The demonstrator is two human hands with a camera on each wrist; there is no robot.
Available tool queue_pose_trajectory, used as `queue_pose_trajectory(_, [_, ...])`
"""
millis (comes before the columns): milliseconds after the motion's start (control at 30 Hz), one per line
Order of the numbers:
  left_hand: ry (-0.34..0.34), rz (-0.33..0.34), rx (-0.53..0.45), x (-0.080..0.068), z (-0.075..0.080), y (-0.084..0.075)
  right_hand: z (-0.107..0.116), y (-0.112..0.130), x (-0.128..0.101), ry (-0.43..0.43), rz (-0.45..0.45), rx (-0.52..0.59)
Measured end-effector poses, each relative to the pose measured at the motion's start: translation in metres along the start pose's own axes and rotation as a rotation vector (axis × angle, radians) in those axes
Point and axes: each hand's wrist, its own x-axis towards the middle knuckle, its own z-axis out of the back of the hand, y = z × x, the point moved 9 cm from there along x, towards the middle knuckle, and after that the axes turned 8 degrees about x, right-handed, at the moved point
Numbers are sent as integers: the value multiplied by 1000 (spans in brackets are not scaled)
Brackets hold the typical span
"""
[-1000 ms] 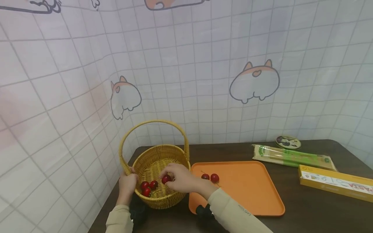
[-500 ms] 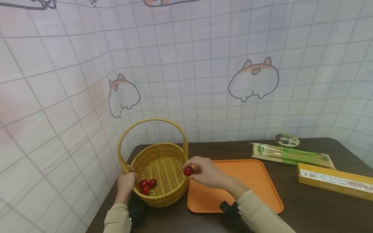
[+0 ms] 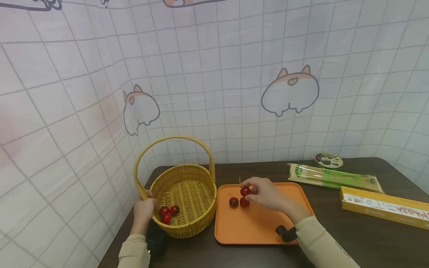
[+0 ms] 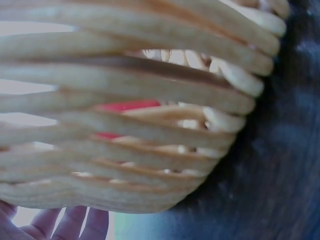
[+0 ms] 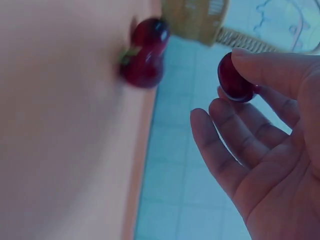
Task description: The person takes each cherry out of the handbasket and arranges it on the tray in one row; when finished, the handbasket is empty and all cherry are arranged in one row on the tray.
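A yellow wicker basket (image 3: 197, 193) with a hoop handle stands at the table's left end, with three red cherries (image 3: 169, 213) inside. My left hand (image 3: 147, 203) grips its near left rim. The left wrist view shows the basket weave (image 4: 150, 85) up close with red showing through. Right of it, my right hand (image 3: 249, 190) hovers over the orange tray (image 3: 264, 227) and pinches a cherry (image 3: 245, 191) at its fingertips. Two more cherries (image 3: 238, 202) lie on the tray just below it. In the right wrist view the pinched cherry (image 5: 234, 80) is apart from that pair (image 5: 145, 55).
A yellow pasta box (image 3: 385, 206) lies at the right edge of the dark table (image 3: 352, 242). A green-striped spaghetti packet (image 3: 335, 180) and a round tin (image 3: 330, 161) sit behind it. A tiled cloth backdrop closes the back and left.
My right hand lifted a cherry out of the basket and carried it right, over the tray beside the two cherries. My left hand stayed on the basket rim.
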Motion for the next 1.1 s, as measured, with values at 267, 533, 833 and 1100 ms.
queue_pose_trajectory(267, [-14,-5,-10,-1,0,-3,14,-49,-7,-6,-148,-66])
queue_pose_trajectory(533, [-5,-16,-24,-1,-2,-3,19,-69,-12,6,-218,-60])
queue_pose_trajectory(833, [2,-12,-8,0,0,-1,15,-73,-14,57,-224,-70])
queue_pose_trajectory(1100, [15,-13,-21,0,0,-4,10,-67,-13,85,-190,-60])
